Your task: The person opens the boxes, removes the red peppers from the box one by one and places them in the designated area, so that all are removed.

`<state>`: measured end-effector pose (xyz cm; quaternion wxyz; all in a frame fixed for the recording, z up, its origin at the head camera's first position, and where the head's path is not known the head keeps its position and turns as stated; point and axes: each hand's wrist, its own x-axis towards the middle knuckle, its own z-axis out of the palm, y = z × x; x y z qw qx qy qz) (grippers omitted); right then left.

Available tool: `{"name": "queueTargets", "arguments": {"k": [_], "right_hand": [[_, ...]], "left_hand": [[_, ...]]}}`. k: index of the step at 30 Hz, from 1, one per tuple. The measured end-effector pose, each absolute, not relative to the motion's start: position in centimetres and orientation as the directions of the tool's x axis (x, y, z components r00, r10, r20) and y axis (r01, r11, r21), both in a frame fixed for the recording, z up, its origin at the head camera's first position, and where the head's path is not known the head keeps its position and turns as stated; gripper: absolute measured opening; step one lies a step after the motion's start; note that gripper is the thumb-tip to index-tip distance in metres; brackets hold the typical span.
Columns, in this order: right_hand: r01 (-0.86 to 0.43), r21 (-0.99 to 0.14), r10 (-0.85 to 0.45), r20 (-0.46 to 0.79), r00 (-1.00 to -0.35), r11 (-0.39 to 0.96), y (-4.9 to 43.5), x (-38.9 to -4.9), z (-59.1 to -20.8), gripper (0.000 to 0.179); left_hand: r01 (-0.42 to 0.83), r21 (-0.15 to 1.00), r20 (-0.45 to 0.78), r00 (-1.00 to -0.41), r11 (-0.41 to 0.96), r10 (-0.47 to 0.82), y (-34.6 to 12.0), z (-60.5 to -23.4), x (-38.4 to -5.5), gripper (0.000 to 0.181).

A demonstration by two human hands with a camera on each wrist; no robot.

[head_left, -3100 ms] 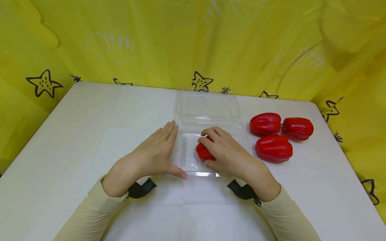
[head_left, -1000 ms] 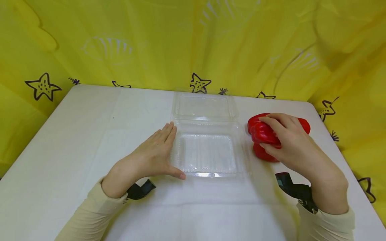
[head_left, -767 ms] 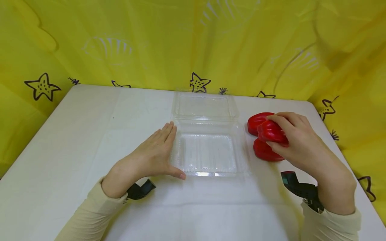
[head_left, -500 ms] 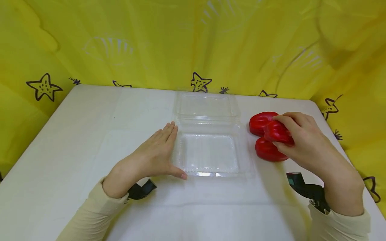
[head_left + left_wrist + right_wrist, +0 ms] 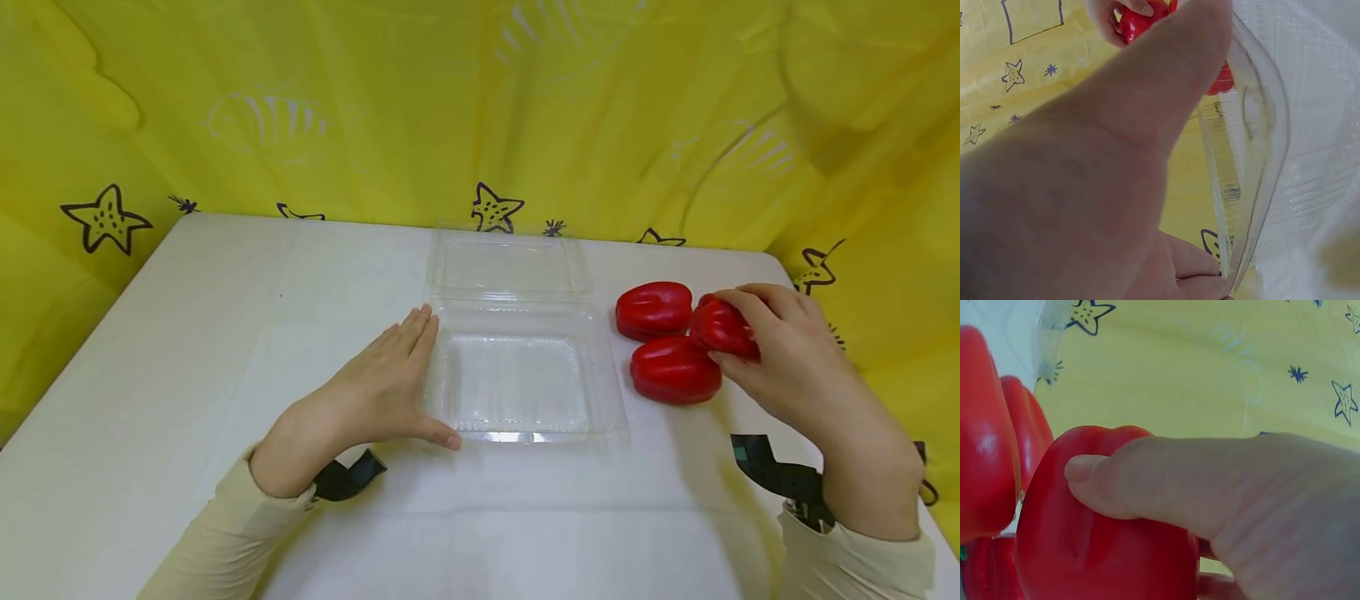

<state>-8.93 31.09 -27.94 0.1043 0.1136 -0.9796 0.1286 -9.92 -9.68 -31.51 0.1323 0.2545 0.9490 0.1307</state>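
My right hand [image 5: 798, 354] grips a red bell pepper [image 5: 722, 327] at the right, its thumb across the pepper's side in the right wrist view. Two more red bell peppers lie beside it, one at the back [image 5: 654, 310] and one in front [image 5: 675, 371]. A further bell pepper [image 5: 992, 569] with a green stem shows low in the right wrist view; the held one mostly hides it in the head view. My left hand [image 5: 367, 392] rests with straight fingers and spread thumb along the left edge of a clear plastic clamshell container [image 5: 517, 383], whose base holds nothing.
The container's hinged lid [image 5: 513, 265] lies folded back towards the rear of the white-covered table [image 5: 315, 267]. A yellow curtain [image 5: 375, 108] with starfish drawings hangs behind the table and along its sides. Both wrists wear black mounts [image 5: 348, 477].
The right hand has lifted the bell pepper out of the container and carried it right, past the front and back peppers. The left hand has stayed at the container's edge.
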Motion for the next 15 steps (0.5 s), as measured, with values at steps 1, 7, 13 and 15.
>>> {"name": "queueTargets", "arguments": {"k": [1, 7, 13, 15], "right_hand": [[-0.245, -0.234, -0.191, 0.23, -0.954, 0.941, 31.3, -8.9, -28.0, 0.065], [-0.232, -0.242, -0.166, 0.264, -0.95, 0.942, 32.6, -8.9, -28.2, 0.065], [-0.185, -0.229, -0.132, 0.23, -0.964, 0.956, 33.7, -9.0, -28.4, 0.065], [-0.182, -0.225, -0.13, 0.226, -0.965, 0.957, 33.9, -9.1, -28.5, 0.064]], "left_hand": [[0.448, 0.316, -0.184, -0.836, 0.836, 0.518, -9.7, -31.5, -9.9, 0.141], [0.451, 0.317, -0.178, -0.836, 0.834, 0.519, -9.8, -31.5, -9.9, 0.141], [0.449, 0.32, -0.183, -0.834, 0.834, 0.52, -9.9, -31.5, -9.8, 0.141], [0.449, 0.322, -0.182, -0.834, 0.833, 0.52, -9.8, -31.5, -9.9, 0.14]]}}
